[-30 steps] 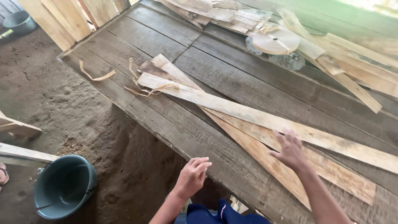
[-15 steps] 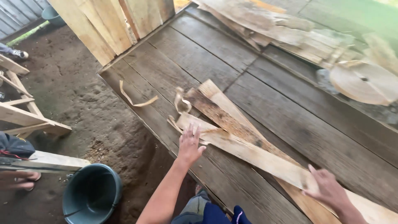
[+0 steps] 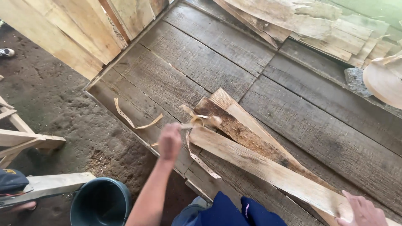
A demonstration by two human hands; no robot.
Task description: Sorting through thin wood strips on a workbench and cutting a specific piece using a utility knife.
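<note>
A long pale plank (image 3: 268, 167) lies slanted across the dark plank platform (image 3: 201, 62), on top of two other thin boards (image 3: 234, 121). My left hand (image 3: 169, 140), blurred, is closed around a thin curled wood strip (image 3: 197, 122) at the plank's far end. My right hand (image 3: 362, 211) rests flat on the plank's near end at the bottom right, fingers apart. A second thin strip with small holes (image 3: 203, 163) hangs off the plank's edge just right of my left wrist.
Another loose strip (image 3: 132, 122) lies at the platform's edge. A dark bucket (image 3: 100, 203) stands on the dirt floor below. Boards (image 3: 75, 29) lean at upper left, stacked boards (image 3: 318, 21) and a round wooden disc (image 3: 383, 79) at upper right. Another person's leg (image 3: 12, 182) shows at lower left.
My left hand has shifted from the plank's end to the curled strip and closed on it. My right hand has stayed on the plank's near end. The view has moved closer.
</note>
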